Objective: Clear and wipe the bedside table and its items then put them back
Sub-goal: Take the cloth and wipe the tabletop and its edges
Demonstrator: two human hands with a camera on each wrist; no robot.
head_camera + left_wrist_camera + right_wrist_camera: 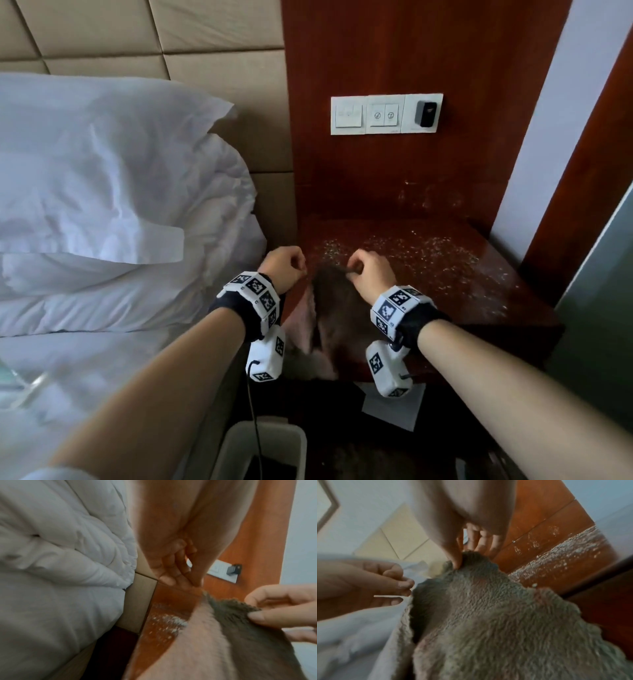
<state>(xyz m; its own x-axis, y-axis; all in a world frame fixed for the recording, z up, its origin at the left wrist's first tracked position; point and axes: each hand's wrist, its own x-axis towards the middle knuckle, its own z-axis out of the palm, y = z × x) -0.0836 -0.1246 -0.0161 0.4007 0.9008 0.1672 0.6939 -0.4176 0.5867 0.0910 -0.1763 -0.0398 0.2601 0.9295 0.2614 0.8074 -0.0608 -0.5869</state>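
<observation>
**Terry cloth up at the near left edge, wipe step not yet begun**

Brown-grey terry cloth [330,301] held over the near left part of the bedside table [455,281], hanging down past the near edge. Right hand [368,270] pinching the top hem between thumb and fingers. Left hand [284,265] just left of it, fingers curled with tips pinched together at the cloth's left corner; grip on fabric or not, cannot tell.

Tabletop cleared of items, covered in white specks and droplets [428,253], more on the wood back panel [424,198]. Looks like spray applied, cloth being spread or refolded before wiping.

Next move likely: secure the left corner, lay the cloth flat on the top, sweep from far to near so the residue comes off the near edge.

Containers: white bin [263,448] on the floor near left, below the table; something dark inside, cannot identify. Paper sheet [394,407] on the floor beside it.
</observation>
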